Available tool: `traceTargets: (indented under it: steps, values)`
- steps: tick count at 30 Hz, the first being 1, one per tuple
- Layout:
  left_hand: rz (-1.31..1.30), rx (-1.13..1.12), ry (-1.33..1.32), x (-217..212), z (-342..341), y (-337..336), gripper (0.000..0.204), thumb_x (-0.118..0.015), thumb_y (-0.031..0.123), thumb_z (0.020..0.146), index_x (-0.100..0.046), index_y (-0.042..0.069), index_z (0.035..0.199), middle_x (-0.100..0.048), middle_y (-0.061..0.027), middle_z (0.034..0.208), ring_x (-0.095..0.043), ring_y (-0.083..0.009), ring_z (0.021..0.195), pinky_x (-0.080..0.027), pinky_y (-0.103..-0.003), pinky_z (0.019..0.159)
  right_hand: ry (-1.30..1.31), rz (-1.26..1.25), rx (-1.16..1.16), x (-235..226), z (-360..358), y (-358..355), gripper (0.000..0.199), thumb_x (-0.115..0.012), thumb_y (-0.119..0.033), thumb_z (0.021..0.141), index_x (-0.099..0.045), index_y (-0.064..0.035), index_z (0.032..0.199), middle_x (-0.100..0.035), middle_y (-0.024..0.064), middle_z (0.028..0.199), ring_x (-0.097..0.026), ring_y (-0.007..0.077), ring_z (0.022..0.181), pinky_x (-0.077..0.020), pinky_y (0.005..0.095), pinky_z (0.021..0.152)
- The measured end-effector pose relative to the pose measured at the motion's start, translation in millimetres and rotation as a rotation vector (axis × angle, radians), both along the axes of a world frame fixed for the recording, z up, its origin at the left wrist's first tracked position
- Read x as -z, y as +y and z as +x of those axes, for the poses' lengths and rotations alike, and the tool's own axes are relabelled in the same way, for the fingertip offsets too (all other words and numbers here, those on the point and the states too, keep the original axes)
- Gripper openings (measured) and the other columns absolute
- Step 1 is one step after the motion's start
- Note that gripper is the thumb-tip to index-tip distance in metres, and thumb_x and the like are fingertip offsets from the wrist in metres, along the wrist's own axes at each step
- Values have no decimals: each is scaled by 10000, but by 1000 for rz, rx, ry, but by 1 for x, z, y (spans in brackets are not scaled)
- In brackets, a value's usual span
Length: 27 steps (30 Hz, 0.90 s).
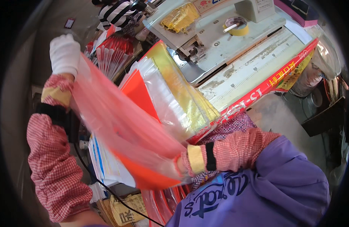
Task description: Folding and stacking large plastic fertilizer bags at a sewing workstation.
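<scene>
At far left, the left hand, in a white glove, is raised and clenched on the upper end of a pinkish-red plastic sheet. The sheet slants down to the right from that glove, blurred and partly see-through, to the right hand, which lies at its lower end. Film and blur veil that hand; I cannot tell whether it grips. Below the sheet, a sack bears a large dark printed character. Above the right hand, silver and gold bags lie in a fanned stack on the worktop, whose surface carries ruler-like markings. The purple shirt has dark, stylised lettering. The sewing machine shows a red emblem, blue lettering and a small printed plate. At right, a red-and-yellow film strip along the worktop's edge carries bold white and yellow characters.
</scene>
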<state>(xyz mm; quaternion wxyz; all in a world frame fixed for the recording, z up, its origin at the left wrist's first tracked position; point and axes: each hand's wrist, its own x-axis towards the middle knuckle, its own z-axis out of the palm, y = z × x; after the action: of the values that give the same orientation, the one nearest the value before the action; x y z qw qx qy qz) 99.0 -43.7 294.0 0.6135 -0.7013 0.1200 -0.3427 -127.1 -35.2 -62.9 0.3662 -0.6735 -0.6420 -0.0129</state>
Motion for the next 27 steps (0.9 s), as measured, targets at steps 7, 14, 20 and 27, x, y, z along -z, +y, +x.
traceTargets:
  steps: [7, 14, 20, 27]
  values:
    - [-461, -170, 232, 31, 15, -37, 229, -485, 133, 810, -565, 60, 1012, -616, -154, 1000, -597, -324, 949, -493, -415, 775, 447, -118, 653, -33, 28, -151, 180, -510, -188, 786, -622, -86, 882, -627, 125, 842, -605, 258, 802, -476, 355, 697]
    - [-476, -188, 404, 47, 11, -48, 245, -496, 126, 794, -546, 69, 1027, -616, -167, 994, -590, -320, 951, -481, -423, 788, 514, 349, 1203, -53, 63, -222, 474, -629, -172, 725, -483, -53, 1160, -579, 193, 1002, -579, 327, 882, -469, 370, 758]
    - [-464, -225, 385, 51, 10, -43, 232, -418, 165, 852, -536, 81, 1032, -611, -166, 1006, -587, -323, 955, -480, -425, 784, 143, 534, 965, -91, 30, -214, 487, -633, -195, 731, -473, -37, 1163, -624, 67, 833, -593, 206, 721, -476, 312, 613]
    - [-472, -276, 508, 51, 43, -54, 265, -432, 213, 862, -576, 93, 1050, -594, -170, 1056, -573, -333, 978, -460, -423, 813, 1131, -107, 630, -65, 76, -213, 297, -558, -248, 726, -599, -81, 969, -641, 82, 713, -623, 237, 639, -484, 366, 624]
